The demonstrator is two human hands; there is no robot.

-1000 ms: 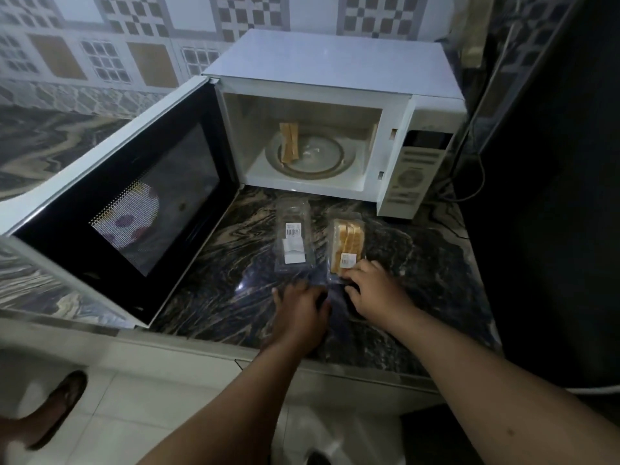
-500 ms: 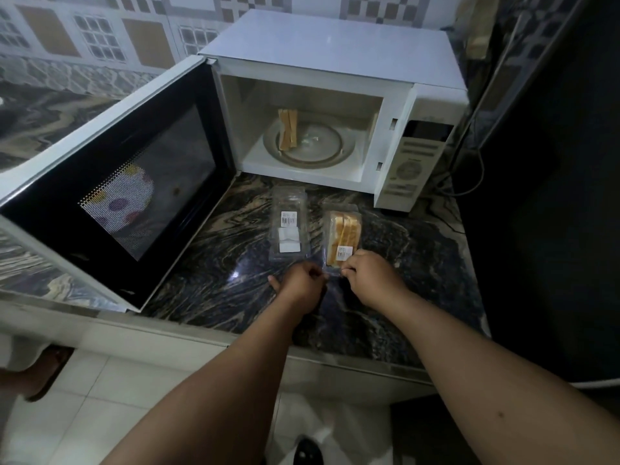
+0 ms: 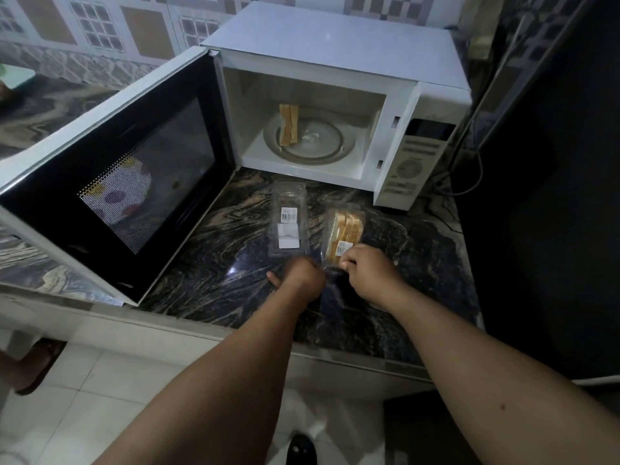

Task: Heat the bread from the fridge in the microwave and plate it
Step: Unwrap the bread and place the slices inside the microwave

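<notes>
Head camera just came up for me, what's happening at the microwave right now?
A person stands at a dark marble counter with the microwave door wide open. Some bread already stands on the turntable inside. Both hands, left hand and right hand, are working at the near end of a clear bread packet that still holds slices. An empty clear packet lies beside it. No plate is visible.

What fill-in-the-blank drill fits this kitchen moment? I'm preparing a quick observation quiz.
1. The microwave door stands ____.
2. Bread slices stand on the ____ inside the microwave.
3. Both the left hand and right hand pinch the near end of the bread ____.
4. The clear tray beside the bread bag looks ____.

Missing words: open; turntable; bag; empty
</notes>
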